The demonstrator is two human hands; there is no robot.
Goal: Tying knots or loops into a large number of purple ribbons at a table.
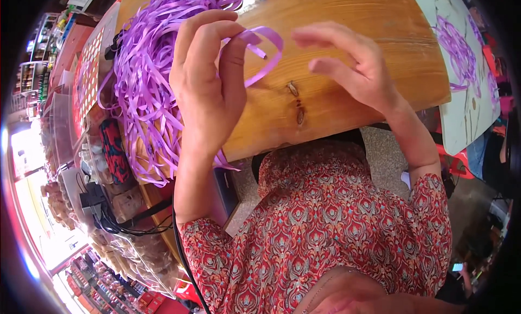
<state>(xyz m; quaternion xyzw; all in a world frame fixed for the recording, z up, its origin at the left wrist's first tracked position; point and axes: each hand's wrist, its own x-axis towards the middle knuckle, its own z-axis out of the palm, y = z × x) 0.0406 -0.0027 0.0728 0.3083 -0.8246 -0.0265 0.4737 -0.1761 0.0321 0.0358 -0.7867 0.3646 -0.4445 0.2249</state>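
My left hand (206, 75) pinches a strip of purple ribbon (278, 51) between thumb and fingers, above the wooden table. The strip curves out to the right in a loop, and its short cut end shows inside the curve. To the right of the loop, my right hand (355, 67) hovers with thumb and fingers apart and nothing between them. A large tangled pile of the same purple ribbon (144, 75) lies to the left of and behind my left hand, with strands hanging over the near left table edge.
The wooden table (391, 48) has dark knots near its front edge. On the right, a white marbled table (461, 127) bears more ribbon coils (458, 51). Bagged goods and black cables (100, 208) crowd the left side, beside a red polka-dot sheet (89, 78).
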